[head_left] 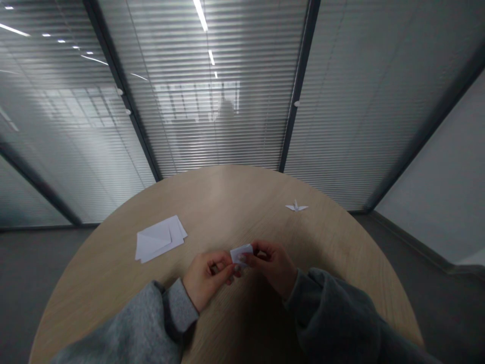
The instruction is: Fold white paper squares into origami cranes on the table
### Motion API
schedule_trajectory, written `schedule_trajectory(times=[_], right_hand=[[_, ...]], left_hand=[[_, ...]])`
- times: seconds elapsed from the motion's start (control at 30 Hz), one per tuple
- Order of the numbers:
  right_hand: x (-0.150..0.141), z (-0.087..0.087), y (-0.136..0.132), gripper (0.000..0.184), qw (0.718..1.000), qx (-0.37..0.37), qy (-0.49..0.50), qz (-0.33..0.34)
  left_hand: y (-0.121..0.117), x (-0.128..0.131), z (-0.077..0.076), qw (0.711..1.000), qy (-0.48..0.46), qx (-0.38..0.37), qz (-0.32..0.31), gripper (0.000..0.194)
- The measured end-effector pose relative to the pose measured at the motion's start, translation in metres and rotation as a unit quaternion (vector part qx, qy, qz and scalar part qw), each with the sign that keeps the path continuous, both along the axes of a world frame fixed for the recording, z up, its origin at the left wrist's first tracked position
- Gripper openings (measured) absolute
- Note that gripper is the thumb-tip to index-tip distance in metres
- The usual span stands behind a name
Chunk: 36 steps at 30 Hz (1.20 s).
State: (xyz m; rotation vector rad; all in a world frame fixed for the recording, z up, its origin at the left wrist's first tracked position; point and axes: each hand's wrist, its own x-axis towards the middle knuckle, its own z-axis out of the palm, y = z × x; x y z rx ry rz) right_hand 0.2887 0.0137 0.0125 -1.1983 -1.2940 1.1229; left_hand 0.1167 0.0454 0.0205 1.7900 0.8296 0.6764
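Our left hand (206, 278) and right hand (273, 265) grip seemingly unfinished folded paper (238, 252); one origami crane (296, 207) looks complete, paper sheets (156, 240) apparently unused.

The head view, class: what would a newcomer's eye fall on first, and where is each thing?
First, probably the small folded paper held between the left hand and right hand, near the bottom middle. Next, the white paper bird on the table's right side, and the white sheets overlapping on its left.
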Motion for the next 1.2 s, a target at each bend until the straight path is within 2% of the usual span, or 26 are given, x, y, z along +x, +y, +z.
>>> schedule_trajectory(times=[0.4, 0.67, 1.2], right_hand=[[0.0013, -0.0051, 0.0014, 0.030, 1.000, -0.002, 0.001, -0.001], [0.0011, -0.0102, 0.0016, 0.034, 0.999, 0.046, -0.005, -0.011], [0.0016, -0.0019, -0.0007, 0.036, 0.998, 0.055, 0.008, -0.036]], left_hand=[[0.0023, -0.0022, -0.0062, 1.000, -0.002, 0.015, 0.010, 0.033], [0.0009, -0.0009, -0.0042, 1.000, 0.005, 0.001, 0.011, 0.035], [0.0002, -0.0005, -0.0026, 1.000, 0.008, -0.002, 0.013, 0.036]])
